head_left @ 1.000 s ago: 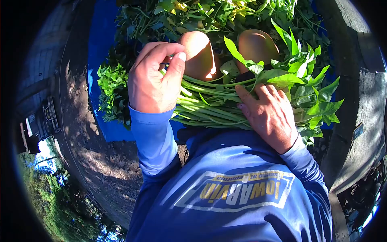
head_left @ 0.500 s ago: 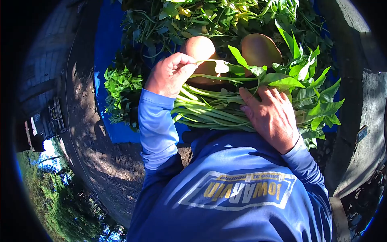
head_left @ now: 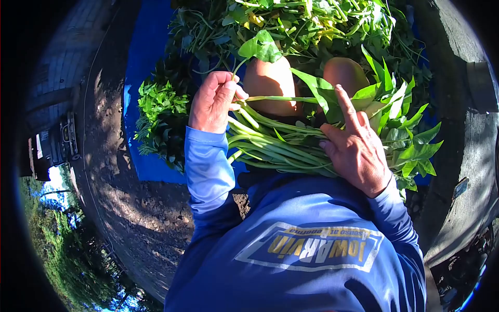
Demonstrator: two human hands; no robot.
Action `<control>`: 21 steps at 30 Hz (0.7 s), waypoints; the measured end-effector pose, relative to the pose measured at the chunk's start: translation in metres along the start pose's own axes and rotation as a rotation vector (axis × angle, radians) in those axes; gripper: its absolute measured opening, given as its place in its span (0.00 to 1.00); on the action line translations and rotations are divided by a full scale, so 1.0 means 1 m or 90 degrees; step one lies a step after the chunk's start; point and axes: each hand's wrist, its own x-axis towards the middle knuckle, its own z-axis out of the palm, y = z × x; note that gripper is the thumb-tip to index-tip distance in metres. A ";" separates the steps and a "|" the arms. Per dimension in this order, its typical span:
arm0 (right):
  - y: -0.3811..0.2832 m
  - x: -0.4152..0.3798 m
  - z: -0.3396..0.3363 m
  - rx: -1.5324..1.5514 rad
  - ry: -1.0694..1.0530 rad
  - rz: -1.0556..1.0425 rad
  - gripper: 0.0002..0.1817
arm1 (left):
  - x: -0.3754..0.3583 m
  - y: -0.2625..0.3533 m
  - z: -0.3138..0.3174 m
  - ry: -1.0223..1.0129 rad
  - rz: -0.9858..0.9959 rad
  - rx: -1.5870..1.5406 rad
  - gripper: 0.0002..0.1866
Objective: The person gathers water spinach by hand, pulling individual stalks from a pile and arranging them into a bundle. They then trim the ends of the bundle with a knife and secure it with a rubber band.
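Across my lap lies a bundle of water spinach [head_left: 280, 143], its long pale stems to the left and pointed leaves to the right. My left hand [head_left: 212, 101] pinches the thin stalk of a single leaf [head_left: 261, 48], which stands up above the fingertips. One separate stem [head_left: 283, 98] runs from beside those fingers toward the right. My right hand [head_left: 358, 148] rests over the bundle where stems meet leaves. Its index finger points forward along a leaf, while the thumb and other fingers hold the stems; their tips are partly hidden.
My bare knees [head_left: 270, 86] show behind the bundle. A large heap of greens [head_left: 312, 26] lies on a blue sheet [head_left: 143, 47] ahead. A smaller leafy bunch [head_left: 161, 104] sits at the left. A concrete ledge [head_left: 465, 156] runs along the right side.
The leaf at my left hand has swung from lying rightward to standing up. My right index finger has stretched forward. The bundle stays under my right hand.
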 end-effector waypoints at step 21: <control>-0.005 -0.008 0.006 -0.021 -0.008 0.037 0.23 | 0.019 0.103 0.049 -0.125 0.165 0.491 0.24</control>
